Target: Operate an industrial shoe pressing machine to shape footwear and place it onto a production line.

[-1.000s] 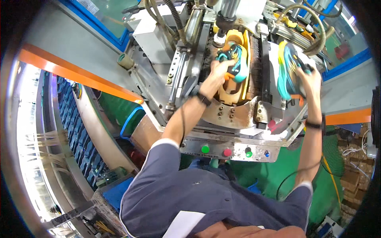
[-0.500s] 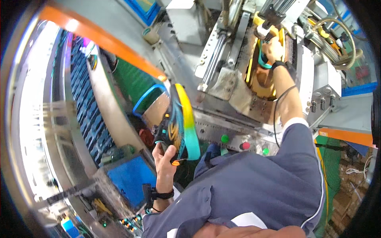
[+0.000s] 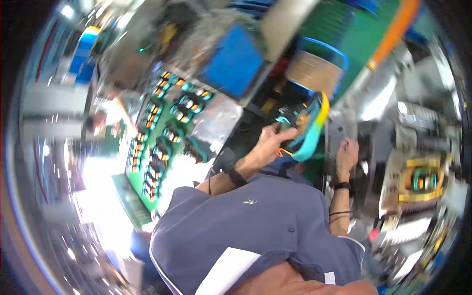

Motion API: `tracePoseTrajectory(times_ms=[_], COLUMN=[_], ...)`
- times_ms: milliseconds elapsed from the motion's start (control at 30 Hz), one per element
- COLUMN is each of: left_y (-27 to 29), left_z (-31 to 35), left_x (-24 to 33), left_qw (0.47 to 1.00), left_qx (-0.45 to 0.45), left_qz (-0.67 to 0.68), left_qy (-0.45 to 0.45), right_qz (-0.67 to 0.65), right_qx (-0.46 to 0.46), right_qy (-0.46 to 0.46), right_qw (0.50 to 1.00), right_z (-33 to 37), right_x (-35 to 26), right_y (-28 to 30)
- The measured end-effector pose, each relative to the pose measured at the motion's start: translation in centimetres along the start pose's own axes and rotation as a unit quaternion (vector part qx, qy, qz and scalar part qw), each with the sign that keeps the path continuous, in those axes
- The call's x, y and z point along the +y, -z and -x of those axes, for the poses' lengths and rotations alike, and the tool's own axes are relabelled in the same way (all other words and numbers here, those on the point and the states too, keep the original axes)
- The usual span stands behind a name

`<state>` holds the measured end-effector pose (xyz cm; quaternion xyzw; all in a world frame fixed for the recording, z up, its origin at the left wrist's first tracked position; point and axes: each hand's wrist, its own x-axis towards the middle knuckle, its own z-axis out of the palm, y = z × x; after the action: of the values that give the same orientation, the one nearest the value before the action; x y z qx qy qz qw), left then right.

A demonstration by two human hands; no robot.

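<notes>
My left hand [image 3: 271, 143] is closed around the heel end of a running shoe [image 3: 312, 129]. The shoe has a dark and teal upper and a thick sole fading from yellow to teal. An orange loop hangs beside my fingers. My right hand [image 3: 347, 156] is over the grey front edge of the machine, to the right of the held shoe. Its fingers look bent but are smeared by motion, and no object shows in them. Farther right, another teal and black shoe [image 3: 424, 181] sits in the machine's yellow fixture [image 3: 420, 197].
A green table [image 3: 169, 153] at the left carries several dark shoes with teal and orange parts. A person [image 3: 117, 115] is beside it. Behind stand a blue panel [image 3: 235, 61] and a blue-framed stool [image 3: 314, 71]. A red button [image 3: 373, 233] is on the machine's front.
My view has swung left, toward the table of shoes. My right hand has come out of the machine's yellow fixture to its front edge. The left hand still holds the running shoe.
</notes>
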<state>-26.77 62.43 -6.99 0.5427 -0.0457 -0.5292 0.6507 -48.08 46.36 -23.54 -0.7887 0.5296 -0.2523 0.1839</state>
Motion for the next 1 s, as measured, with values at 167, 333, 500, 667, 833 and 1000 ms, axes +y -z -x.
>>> tracePoseTrajectory(times_ms=[167,333,500,667,833,1000], left_y=[5.9,13.4,22.9,34.7,49.8,65.6], left_z=[4.0,7.3,8.8,8.0,4.2,-1.2], left_x=[0.5,2.1,4.6,8.1,12.5,17.4], left_qw=[0.99,0.971,0.911,0.849,0.797,0.766], left_qx=[0.127,0.213,0.318,0.412,0.458,0.52], left_qz=[-0.045,0.053,0.207,0.242,0.256,0.28], left_qy=[-0.032,-0.092,-0.163,-0.227,-0.299,-0.254], right_qz=[0.046,0.047,-0.117,-0.229,-0.091,-0.066], right_qx=[-0.016,-0.003,0.051,0.078,0.06,0.018], right_qy=[0.074,0.027,0.145,0.407,0.591,0.755], right_qw=[0.996,0.999,0.981,0.881,0.8,0.653], right_z=[1.0,-1.4,-11.9,-20.4,-21.0,-18.4], right_x=[2.8,-0.3,-15.0,-41.1,-67.1,-88.9], right_y=[-3.0,-1.8,0.0,1.8,1.1,-5.7])
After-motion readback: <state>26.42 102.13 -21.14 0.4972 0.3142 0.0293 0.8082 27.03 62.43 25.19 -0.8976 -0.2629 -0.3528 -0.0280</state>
